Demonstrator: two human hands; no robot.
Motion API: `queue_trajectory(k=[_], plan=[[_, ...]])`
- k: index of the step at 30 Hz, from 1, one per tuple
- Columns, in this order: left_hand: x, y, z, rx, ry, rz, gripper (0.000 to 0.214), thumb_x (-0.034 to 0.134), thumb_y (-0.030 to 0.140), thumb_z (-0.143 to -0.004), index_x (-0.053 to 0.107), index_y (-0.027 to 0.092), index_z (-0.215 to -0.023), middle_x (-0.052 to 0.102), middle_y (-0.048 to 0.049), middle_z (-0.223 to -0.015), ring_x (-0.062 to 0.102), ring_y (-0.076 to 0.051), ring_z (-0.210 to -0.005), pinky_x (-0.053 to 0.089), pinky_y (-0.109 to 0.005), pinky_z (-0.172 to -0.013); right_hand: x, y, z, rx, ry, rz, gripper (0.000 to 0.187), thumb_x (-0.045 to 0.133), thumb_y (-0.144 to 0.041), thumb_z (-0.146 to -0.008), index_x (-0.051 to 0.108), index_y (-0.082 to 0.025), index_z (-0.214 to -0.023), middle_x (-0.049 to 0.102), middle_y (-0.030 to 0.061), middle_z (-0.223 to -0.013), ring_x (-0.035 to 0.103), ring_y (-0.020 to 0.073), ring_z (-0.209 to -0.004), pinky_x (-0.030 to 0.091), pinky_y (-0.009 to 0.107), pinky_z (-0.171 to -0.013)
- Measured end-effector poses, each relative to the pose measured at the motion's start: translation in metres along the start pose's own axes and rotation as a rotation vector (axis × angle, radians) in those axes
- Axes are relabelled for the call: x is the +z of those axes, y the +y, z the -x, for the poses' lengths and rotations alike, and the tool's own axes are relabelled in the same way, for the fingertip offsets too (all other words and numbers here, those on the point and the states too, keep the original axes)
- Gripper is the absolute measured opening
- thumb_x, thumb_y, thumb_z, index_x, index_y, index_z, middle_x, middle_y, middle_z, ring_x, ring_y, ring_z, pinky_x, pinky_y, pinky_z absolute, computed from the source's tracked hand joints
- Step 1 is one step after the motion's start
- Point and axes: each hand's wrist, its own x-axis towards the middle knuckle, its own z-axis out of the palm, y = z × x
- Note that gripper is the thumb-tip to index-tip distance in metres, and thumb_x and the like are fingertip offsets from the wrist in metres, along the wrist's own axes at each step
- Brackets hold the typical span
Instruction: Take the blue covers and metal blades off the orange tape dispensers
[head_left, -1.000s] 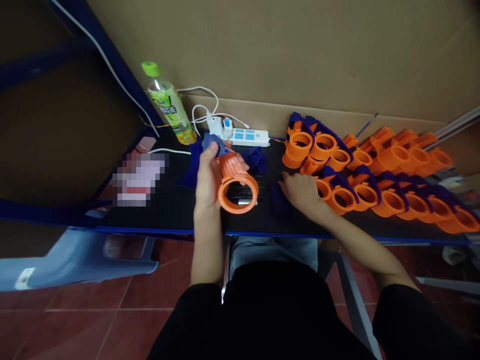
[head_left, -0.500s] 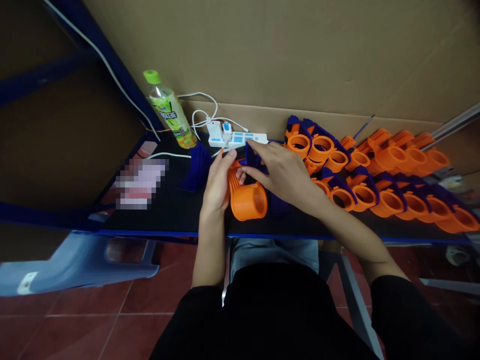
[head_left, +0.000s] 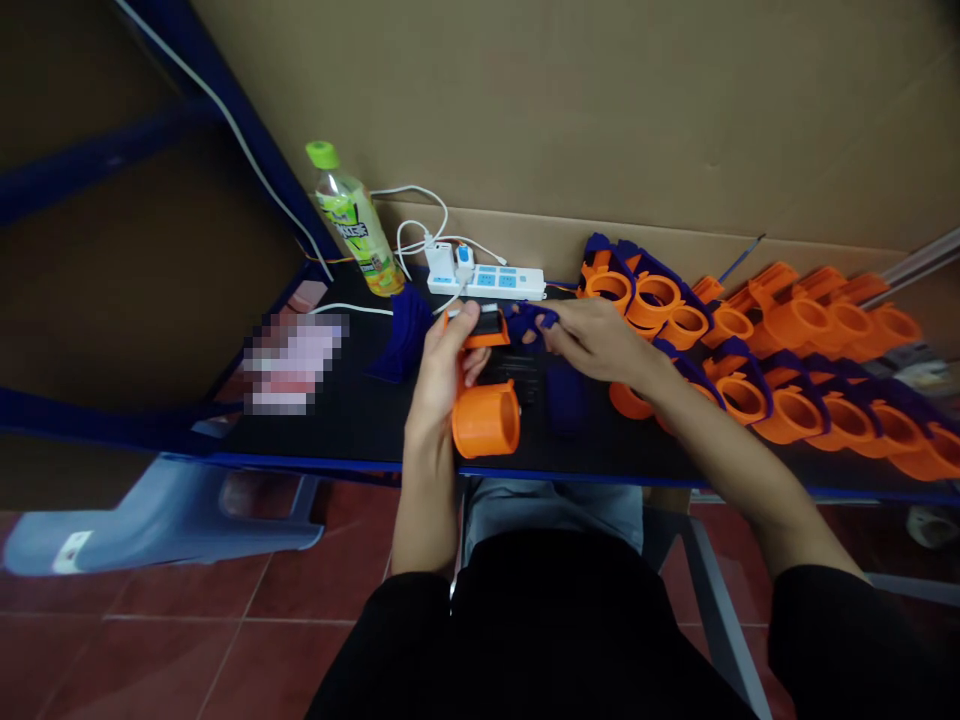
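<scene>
My left hand grips an orange plastic ring holder, its thumb over the upper end. A black strip with a pale edge sits at that end. A dark blue strap, apparently cloth, is pinched in the fingertips of my right hand, beside the holder's upper end. I cannot tell whether the strap is joined to the holder. Below my right hand, a dark blue folded piece and small black pieces lie on the black table.
Several orange holders with dark blue straps stand in rows on the right. A stack of dark blue cloth, a drink bottle and a white power strip with cables lie left and behind. A blue stool stands lower left.
My right hand has shifted right, drawing the dark blue strap out beside the holder. The orange holder has tilted in my left hand, uncovering the black strip. The view has shifted slightly.
</scene>
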Motion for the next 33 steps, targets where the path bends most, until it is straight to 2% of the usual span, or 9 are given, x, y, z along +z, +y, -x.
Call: queue_trajectory(k=[2, 4, 8, 12, 14, 18, 22, 25, 33], plan=[[-0.004, 0.004, -0.002, 0.014, 0.053, 0.019, 0.057, 0.089, 0.057, -0.084, 0.044, 0.022, -0.078, 0.032, 0.0082, -0.061, 0.025, -0.004, -0.043, 0.015, -0.022, -0.037, 0.001, 0.011, -0.001, 0.05, -0.02, -0.03, 0.048, 0.031, -0.029, -0.117, 0.069, -0.013, -0.143, 0.078, 0.0133, -0.114, 0.072, 0.0223, -0.104, 0.052, 0.033, -0.096], [-0.007, 0.006, -0.005, 0.004, 0.085, 0.022, 0.055, 0.09, 0.053, -0.082, 0.045, 0.022, -0.079, 0.035, 0.0079, -0.063, 0.025, -0.004, -0.044, 0.015, -0.022, -0.038, 0.008, 0.02, -0.009, 0.201, -0.116, 0.019, 0.045, 0.037, -0.031, -0.116, 0.073, -0.014, -0.138, 0.078, 0.0148, -0.118, 0.073, 0.0246, -0.107, 0.051, 0.034, -0.096], [-0.009, 0.007, -0.006, -0.111, 0.018, -0.031, 0.044, 0.083, 0.052, -0.086, 0.051, 0.022, -0.081, 0.036, 0.0081, -0.059, 0.029, -0.006, -0.043, 0.019, -0.021, -0.038, 0.033, 0.033, -0.032, 0.484, -0.32, 0.155, 0.041, 0.045, -0.032, -0.115, 0.077, -0.017, -0.136, 0.076, 0.0169, -0.129, 0.072, 0.0284, -0.113, 0.05, 0.036, -0.093], [-0.011, 0.009, -0.005, -0.101, 0.026, -0.08, 0.036, 0.079, 0.043, -0.088, 0.05, 0.023, -0.082, 0.039, 0.008, -0.057, 0.033, -0.007, -0.044, 0.023, -0.02, -0.039, 0.047, 0.038, -0.046, 0.549, -0.344, 0.187, 0.047, 0.044, -0.021, -0.111, 0.067, -0.018, -0.153, 0.07, 0.0192, -0.141, 0.07, 0.0294, -0.115, 0.05, 0.037, -0.091], [-0.012, 0.008, -0.004, -0.103, 0.009, -0.113, 0.031, 0.078, 0.038, -0.088, 0.052, 0.023, -0.084, 0.042, 0.0076, -0.058, 0.035, -0.008, -0.045, 0.023, -0.02, -0.039, 0.045, 0.036, -0.048, 0.574, -0.26, 0.133, 0.053, 0.043, -0.011, -0.106, 0.067, -0.017, -0.152, 0.068, 0.0186, -0.145, 0.069, 0.0294, -0.12, 0.05, 0.038, -0.095], [-0.014, 0.003, -0.004, -0.098, -0.064, -0.216, 0.027, 0.08, 0.036, -0.088, 0.057, 0.022, -0.083, 0.045, 0.0058, -0.057, 0.036, -0.008, -0.045, 0.022, -0.021, -0.039, 0.026, 0.023, -0.051, 0.496, 0.073, -0.315, 0.039, 0.043, -0.023, -0.111, 0.079, -0.016, -0.123, 0.075, 0.012, -0.131, 0.069, 0.021, -0.107, 0.052, 0.034, -0.093], [-0.011, 0.002, -0.003, -0.035, -0.165, -0.28, 0.031, 0.084, 0.037, -0.086, 0.06, 0.02, -0.077, 0.045, 0.0053, -0.056, 0.034, -0.007, -0.047, 0.023, -0.023, -0.043, 0.006, 0.008, -0.05, 0.285, 0.059, -0.688, 0.035, 0.065, -0.045, -0.105, 0.079, -0.015, -0.097, 0.075, 0.0056, -0.093, 0.061, 0.0134, -0.081, 0.047, 0.028, -0.077], [-0.008, 0.006, -0.002, -0.004, -0.195, -0.299, 0.037, 0.09, 0.036, -0.082, 0.059, 0.019, -0.071, 0.045, 0.0051, -0.058, 0.035, -0.008, -0.052, 0.026, -0.023, -0.046, -0.002, 0.0, -0.044, 0.27, 0.031, -0.704, 0.029, 0.076, -0.043, -0.097, 0.078, -0.013, -0.095, 0.068, 0.0006, -0.079, 0.054, 0.0104, -0.072, 0.039, 0.025, -0.069], [-0.019, 0.022, 0.002, -0.051, -0.208, -0.323, 0.039, 0.095, 0.038, -0.077, 0.063, 0.018, -0.068, 0.041, 0.0049, -0.058, 0.033, -0.007, -0.051, 0.022, -0.023, -0.044, -0.01, -0.015, -0.009, 0.22, 0.058, -0.586, 0.018, 0.06, -0.032, -0.106, 0.064, -0.017, -0.096, 0.066, -0.0002, -0.084, 0.053, 0.011, -0.074, 0.037, 0.025, -0.072]])
